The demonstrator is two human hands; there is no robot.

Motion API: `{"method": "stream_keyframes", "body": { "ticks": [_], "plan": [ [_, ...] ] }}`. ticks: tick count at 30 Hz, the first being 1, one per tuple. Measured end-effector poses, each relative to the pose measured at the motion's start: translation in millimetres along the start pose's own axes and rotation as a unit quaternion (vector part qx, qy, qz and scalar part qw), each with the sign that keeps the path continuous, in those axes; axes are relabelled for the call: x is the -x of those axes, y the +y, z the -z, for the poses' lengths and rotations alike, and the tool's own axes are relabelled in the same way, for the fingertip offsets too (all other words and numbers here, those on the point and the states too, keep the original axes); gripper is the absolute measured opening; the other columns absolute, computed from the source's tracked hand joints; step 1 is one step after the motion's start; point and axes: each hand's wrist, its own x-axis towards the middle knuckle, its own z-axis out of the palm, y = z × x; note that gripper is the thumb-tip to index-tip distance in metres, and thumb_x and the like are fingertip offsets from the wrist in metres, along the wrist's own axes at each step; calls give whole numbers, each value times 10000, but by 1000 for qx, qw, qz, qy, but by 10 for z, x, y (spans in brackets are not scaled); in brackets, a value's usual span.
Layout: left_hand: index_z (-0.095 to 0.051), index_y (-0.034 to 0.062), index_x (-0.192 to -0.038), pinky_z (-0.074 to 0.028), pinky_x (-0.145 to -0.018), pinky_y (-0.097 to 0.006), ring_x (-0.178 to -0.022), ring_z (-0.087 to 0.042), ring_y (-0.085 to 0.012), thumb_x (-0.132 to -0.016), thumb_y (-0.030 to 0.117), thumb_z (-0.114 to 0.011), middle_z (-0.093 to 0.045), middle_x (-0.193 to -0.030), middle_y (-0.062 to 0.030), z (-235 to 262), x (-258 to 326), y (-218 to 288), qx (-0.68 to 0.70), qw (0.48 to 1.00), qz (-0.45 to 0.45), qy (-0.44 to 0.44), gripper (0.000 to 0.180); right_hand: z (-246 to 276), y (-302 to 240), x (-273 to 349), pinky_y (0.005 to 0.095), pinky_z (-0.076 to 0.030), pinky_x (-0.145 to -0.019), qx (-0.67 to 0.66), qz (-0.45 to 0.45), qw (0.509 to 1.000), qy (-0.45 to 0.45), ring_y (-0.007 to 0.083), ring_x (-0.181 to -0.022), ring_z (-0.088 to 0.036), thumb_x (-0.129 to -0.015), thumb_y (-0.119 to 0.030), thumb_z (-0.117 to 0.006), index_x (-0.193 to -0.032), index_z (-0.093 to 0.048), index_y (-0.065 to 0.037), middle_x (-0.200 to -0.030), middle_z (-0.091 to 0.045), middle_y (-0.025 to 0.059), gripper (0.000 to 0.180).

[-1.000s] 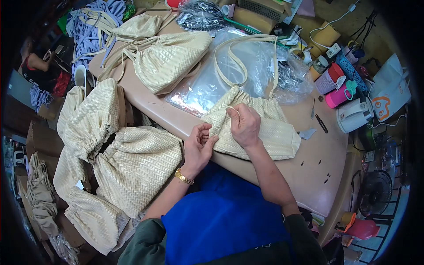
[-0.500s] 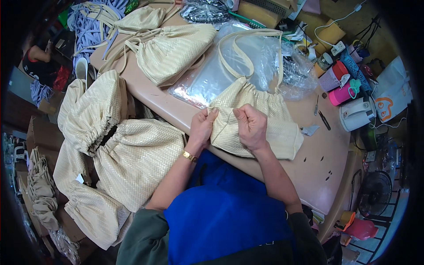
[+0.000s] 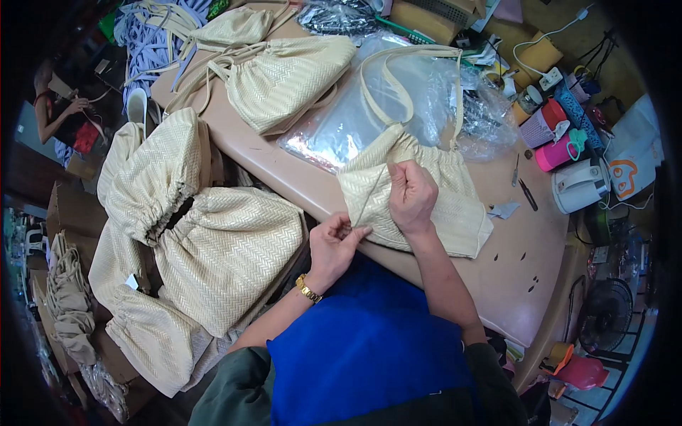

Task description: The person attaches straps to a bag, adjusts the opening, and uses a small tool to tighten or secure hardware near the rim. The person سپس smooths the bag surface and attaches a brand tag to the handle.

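Observation:
A cream woven drawstring bag (image 3: pixel 455 213) lies on the table in front of me, its long strap (image 3: pixel 408 106) looping away over clear plastic. My left hand (image 3: pixel 334 248), with a gold watch at the wrist, is closed, thumb and fingers pinching the bag's near left edge. Higher up on the same bag, my right hand (image 3: pixel 413 199) is curled with the thumb on top, gripping the fabric near a diagonal fold. Whether a thread or something else small sits in its fingers is hidden.
More cream bags (image 3: pixel 227 259) are heaped at left; another bag (image 3: pixel 291 82) lies at the table's far side. Clear plastic bags (image 3: pixel 334 138) spread beyond my work. Tweezers (image 3: pixel 528 194) and a thin tool (image 3: pixel 515 170) lie right, before a white kettle (image 3: pixel 579 183). A person (image 3: pixel 60 117) sits far left.
My left hand has moved down along the bag's left edge, toward me, to a lower spot. The right hand has risen slightly. The whole view has shifted a little.

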Motion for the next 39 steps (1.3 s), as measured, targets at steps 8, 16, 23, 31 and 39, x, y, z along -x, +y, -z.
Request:
{"method": "stream_keyframes", "body": {
  "ticks": [8, 16, 23, 31, 39],
  "plan": [
    [-673, 11, -904, -455, -567, -266, -675, -585, -169, -747, 87, -826, -610, -855, -90, 198, -12, 275, -303, 916, -261, 44, 231, -147, 164, 124, 439, -447, -551, 5, -25, 999, -41, 351, -614, -597, -914, -182, -651, -756, -584, -52, -661, -598, 150, 216],
    [-723, 8, -960, -511, -645, -293, -753, -640, -207, -771, 16, -777, -642, -861, -108, -76, -558, -67, -242, 918, -312, 31, 196, 81, 121, 110, 435, -479, -657, -50, -83, 987, -132, 350, -752, -618, -899, -142, -657, -839, -609, -39, -795, -623, 156, 129],
    [-596, -6, -840, -478, -680, -331, -736, -590, -244, -877, 7, -623, -601, -836, -116, -26, -593, -181, -254, 917, -305, 32, 48, 1707, 1684, -68, 452, -467, -874, 259, -147, 951, 79, 364, -994, -583, -825, -86, -675, -1007, -647, -51, -995, -600, 163, 187],
    [-595, -14, -1166, -523, -852, -274, -947, -616, -143, -968, 109, -595, -599, -1108, -78, 204, -584, -252, 6, 994, -104, -27, 233, 2571, 3220, 654, 502, -454, -967, 485, -243, 839, -47, 384, -1111, -582, -928, -190, -599, -1118, -662, -16, -1220, -611, 204, 265],
    [-707, -27, -996, -538, -739, -305, -876, -630, -209, -767, 60, -792, -607, -1081, -132, -81, -539, -188, -220, 951, -213, 51, 259, 2014, 2145, 211, 218, -425, -650, -12, -334, 910, 244, 58, -740, -484, -1042, -283, -481, -1148, -629, -49, -790, -515, -35, 297]
  ]
}}
